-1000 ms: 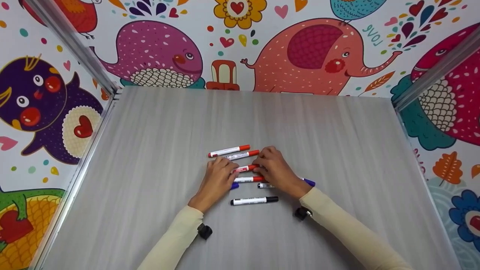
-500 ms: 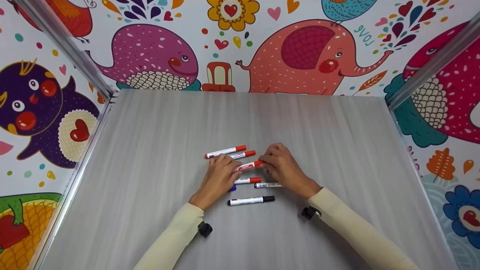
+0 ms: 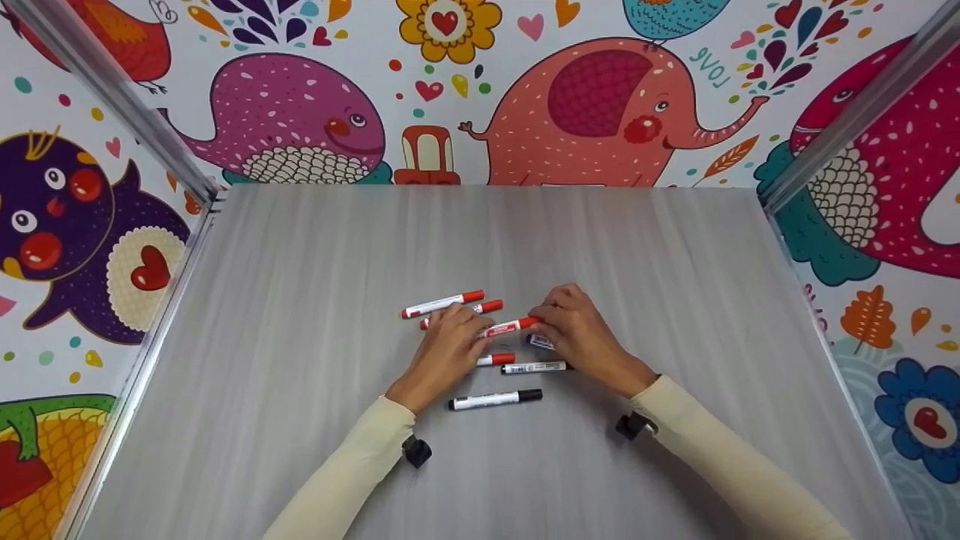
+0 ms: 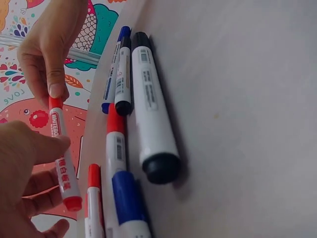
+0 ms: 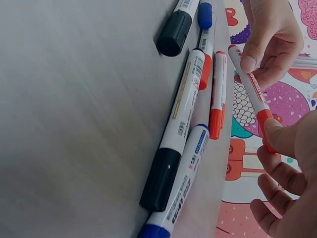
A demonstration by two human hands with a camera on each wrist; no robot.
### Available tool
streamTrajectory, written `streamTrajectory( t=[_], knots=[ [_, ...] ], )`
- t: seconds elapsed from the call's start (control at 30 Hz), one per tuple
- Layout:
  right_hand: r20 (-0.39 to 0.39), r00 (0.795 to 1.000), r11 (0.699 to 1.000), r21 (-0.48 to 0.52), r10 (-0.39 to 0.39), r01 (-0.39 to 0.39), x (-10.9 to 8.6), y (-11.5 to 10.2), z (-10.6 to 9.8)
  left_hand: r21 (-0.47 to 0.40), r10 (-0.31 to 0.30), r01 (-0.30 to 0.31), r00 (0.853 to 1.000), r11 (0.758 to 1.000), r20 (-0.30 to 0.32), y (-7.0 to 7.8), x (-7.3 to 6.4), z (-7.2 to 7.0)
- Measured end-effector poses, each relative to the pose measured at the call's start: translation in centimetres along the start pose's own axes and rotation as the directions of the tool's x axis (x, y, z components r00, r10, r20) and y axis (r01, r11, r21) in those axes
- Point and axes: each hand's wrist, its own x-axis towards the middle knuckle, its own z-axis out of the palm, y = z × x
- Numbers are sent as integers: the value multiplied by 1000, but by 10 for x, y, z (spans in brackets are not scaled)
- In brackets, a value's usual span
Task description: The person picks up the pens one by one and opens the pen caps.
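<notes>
Between both hands, a red whiteboard marker (image 3: 504, 328) is held raised over the table, cap toward the right. My left hand (image 3: 448, 345) pinches its white barrel between thumb and fingers, as the left wrist view shows on the marker (image 4: 68, 181). My right hand (image 3: 589, 337) pinches the red cap end; the cap (image 5: 263, 119) is still on the barrel in the right wrist view. Below the hands lie a red-capped marker (image 3: 495, 360) and a black marker (image 3: 534, 367). A blue marker (image 3: 540, 342) is partly hidden by my right hand.
Two more red markers (image 3: 439, 305) lie beyond my left hand. A black-capped marker (image 3: 487, 401) lies nearest the body. Another blue-capped marker (image 4: 130, 198) shows in the left wrist view. Printed panels (image 3: 592, 112) and metal posts border the grey table (image 3: 337, 247).
Both hands have taken the red marker up from among the others and shifted right relative to them. The blue marker's end has come into view beside my right hand. The head view has turned slightly.
</notes>
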Motion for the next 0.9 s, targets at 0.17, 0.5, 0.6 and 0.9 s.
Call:
streamTrajectory(
  t=[0.17, 0.5, 0.6, 0.9],
  knots=[
    [13, 1000, 999, -26, 21, -21, -4, 2, -4, 16, 14, -15, 1000, 1000, 22, 5, 6, 1],
    [-15, 1000, 999, -33, 26, -27, -13, 4, -14, 39, 29, -31, 998, 999, 58, 16, 16, 3],
    [-23, 999, 999, -26, 35, -36, -16, 5, -17, 33, 37, -39, 997, 999, 62, 19, 18, 5],
    [-17, 998, 998, -15, 60, -60, -21, 2, -24, 37, 66, -68, 996, 997, 53, 26, 23, 9]
  ],
)
